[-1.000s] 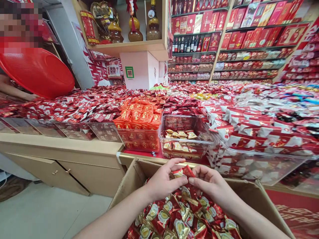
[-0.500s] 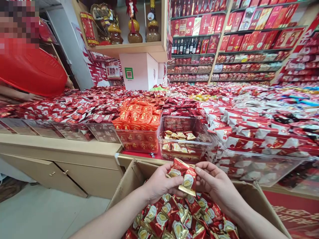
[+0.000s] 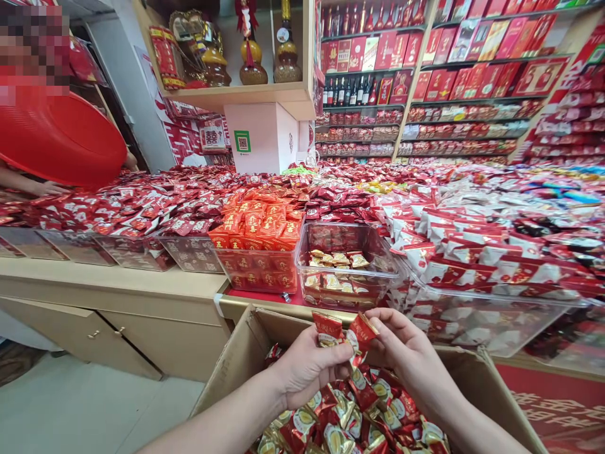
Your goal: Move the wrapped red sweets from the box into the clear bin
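Above an open cardboard box [image 3: 477, 378], my left hand [image 3: 314, 366] is closed round a red-and-gold wrapped candy [image 3: 327, 330], whose top sticks up past the thumb. The fingers and thumb of my right hand [image 3: 401, 340] pinch the upper corner of a second wrapped candy [image 3: 363, 333]. My left thumb also touches the lower part of that second candy; the fingers partly hide both. Many loose candies [image 3: 340, 435] of the same kind lie in the box below. Just beyond the hands stands a clear plastic bin [image 3: 347, 275] with gold-and-red candies in neat rows.
Filled clear bins line the counter [image 3: 142, 284], including one of orange-red packets [image 3: 258, 243] and one of white-and-red packets [image 3: 472, 271]. At far left a person's arm [image 3: 28, 185] is beside a tilted red tub [image 3: 66, 139]. A shelf [image 3: 236, 93] overhangs the counter.
The two candies have turned more upright and their tops have spread apart. My left hand has shifted slightly lower left. The view has moved a little.
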